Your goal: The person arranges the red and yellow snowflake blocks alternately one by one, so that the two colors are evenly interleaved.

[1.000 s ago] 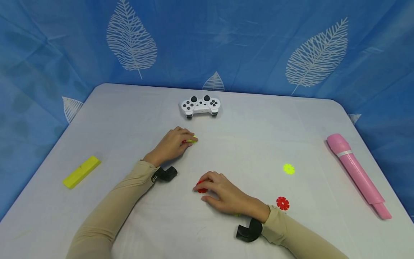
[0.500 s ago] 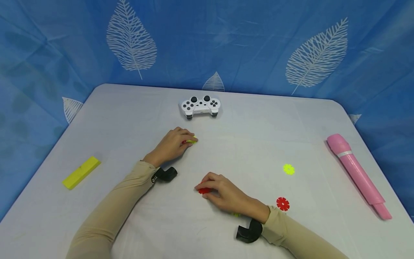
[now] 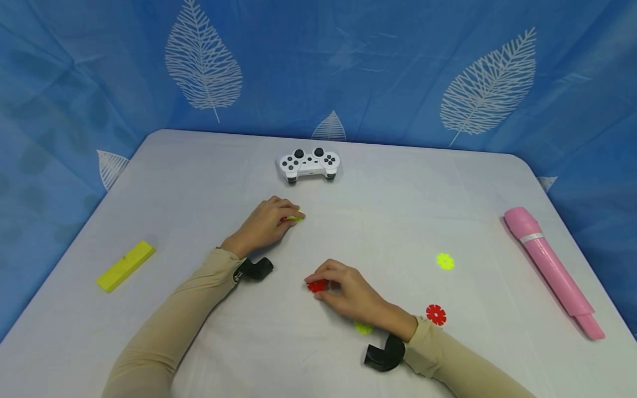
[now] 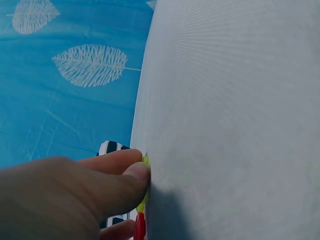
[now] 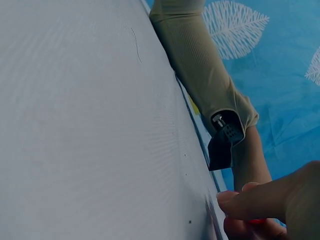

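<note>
My left hand (image 3: 264, 224) pinches a yellow notched plastic disc (image 3: 297, 217), low over the white table. Against that disc sits a red one (image 4: 140, 227), visible in the left wrist view; fingers hide most of both. Nearer the front, my right hand (image 3: 352, 296) holds a red notched disc (image 3: 317, 286) between thumb and fingers. Only a sliver of this red disc (image 5: 256, 221) shows in the right wrist view. Under the right palm's edge lies a yellow disc (image 3: 364, 328), partly covered. A loose red disc (image 3: 436, 314) and a yellow disc (image 3: 445, 261) lie to the right.
A white game controller (image 3: 309, 165) stands beyond the left hand, near the table's back edge. On the left lies a yellow block (image 3: 126, 266), and a pink microphone-shaped object (image 3: 552, 271) lies along the right. Blue leaf-patterned cloth (image 3: 343, 61) hangs behind the table.
My right hand has closed its thumb and fingers on the red disc and shifted it slightly right and away from me. More of the yellow disc beneath shows. The left hand stays put.
</note>
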{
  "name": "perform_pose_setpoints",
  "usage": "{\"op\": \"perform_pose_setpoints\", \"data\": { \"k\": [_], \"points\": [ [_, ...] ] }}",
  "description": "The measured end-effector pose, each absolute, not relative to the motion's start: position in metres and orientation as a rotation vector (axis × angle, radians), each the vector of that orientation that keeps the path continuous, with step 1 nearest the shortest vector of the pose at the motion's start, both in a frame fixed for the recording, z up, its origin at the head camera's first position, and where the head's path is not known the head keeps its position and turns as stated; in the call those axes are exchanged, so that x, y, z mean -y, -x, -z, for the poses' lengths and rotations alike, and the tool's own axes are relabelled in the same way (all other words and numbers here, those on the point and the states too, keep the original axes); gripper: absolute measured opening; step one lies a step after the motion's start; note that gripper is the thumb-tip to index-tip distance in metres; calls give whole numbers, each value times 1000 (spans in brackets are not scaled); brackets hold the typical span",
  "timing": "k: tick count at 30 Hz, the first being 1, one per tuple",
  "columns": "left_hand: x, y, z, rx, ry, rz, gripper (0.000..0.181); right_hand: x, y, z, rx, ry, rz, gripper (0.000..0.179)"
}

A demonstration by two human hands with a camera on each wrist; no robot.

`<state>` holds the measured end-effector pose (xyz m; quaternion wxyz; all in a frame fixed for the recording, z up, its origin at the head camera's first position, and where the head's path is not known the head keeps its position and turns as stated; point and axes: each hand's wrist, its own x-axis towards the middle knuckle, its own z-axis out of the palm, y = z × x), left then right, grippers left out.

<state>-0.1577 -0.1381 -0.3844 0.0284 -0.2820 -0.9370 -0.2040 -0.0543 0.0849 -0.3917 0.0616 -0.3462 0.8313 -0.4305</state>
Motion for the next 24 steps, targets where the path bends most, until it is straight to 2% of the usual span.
{"op": "perform_pose_setpoints", "data": {
  "k": [18,24],
  "points": [
    [138,158,386,2904,860,610,22,-95,70,393,-2591,921,1411,27],
    [138,159,385,2912,850,618,21,-98,76,392,-2636,800,1423,28]
  ]
}}
